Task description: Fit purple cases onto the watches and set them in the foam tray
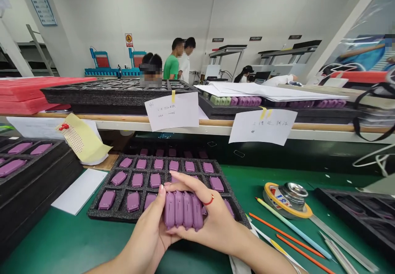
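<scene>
A row of several purple plastic cases (183, 210), pressed side by side with narrow edges facing me, is held up between my two hands. My left hand (151, 224) closes on the left end, its thumb along the upper left corner. Around the right end wraps my right hand (212, 212), with fingers over the top and beneath the row. Behind and below them lies a black foam tray (119, 213) whose compartments carry more purple cases (133, 201). The hands and the held row hide part of its front compartments.
To the left stand stacked black foam trays (40, 196) near a white sheet (80, 191). A tape roll (286, 200), a glass jar, pens and orange sticks (285, 235) lie at right. A shelf edge (216, 131) with paper notes crosses above; people are beyond it.
</scene>
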A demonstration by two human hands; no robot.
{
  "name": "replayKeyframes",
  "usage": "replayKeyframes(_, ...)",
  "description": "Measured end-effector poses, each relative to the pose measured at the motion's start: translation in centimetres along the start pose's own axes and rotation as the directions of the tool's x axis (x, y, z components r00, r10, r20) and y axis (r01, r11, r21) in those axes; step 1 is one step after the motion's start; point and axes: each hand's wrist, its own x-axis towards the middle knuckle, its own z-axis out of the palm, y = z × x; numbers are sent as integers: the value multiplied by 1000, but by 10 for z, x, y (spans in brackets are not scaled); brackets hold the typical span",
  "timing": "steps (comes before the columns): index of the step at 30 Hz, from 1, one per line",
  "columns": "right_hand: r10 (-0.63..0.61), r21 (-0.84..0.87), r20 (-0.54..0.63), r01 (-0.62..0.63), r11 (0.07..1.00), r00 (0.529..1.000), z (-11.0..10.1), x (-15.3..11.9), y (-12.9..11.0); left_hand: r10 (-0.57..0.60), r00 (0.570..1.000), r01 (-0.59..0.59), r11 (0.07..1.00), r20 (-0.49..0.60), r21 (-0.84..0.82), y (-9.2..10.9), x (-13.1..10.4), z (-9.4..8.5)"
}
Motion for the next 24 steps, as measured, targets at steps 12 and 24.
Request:
replayKeyframes(12,-23,52,37,21,998,999,-10,-2,-8,36,993,-40,999,114,35,1,-7,1)
replayKeyframes(24,-75,81,82,68,994,994,-3,-8,-3,69,954,-164,934,291,317,-1,5,-16)
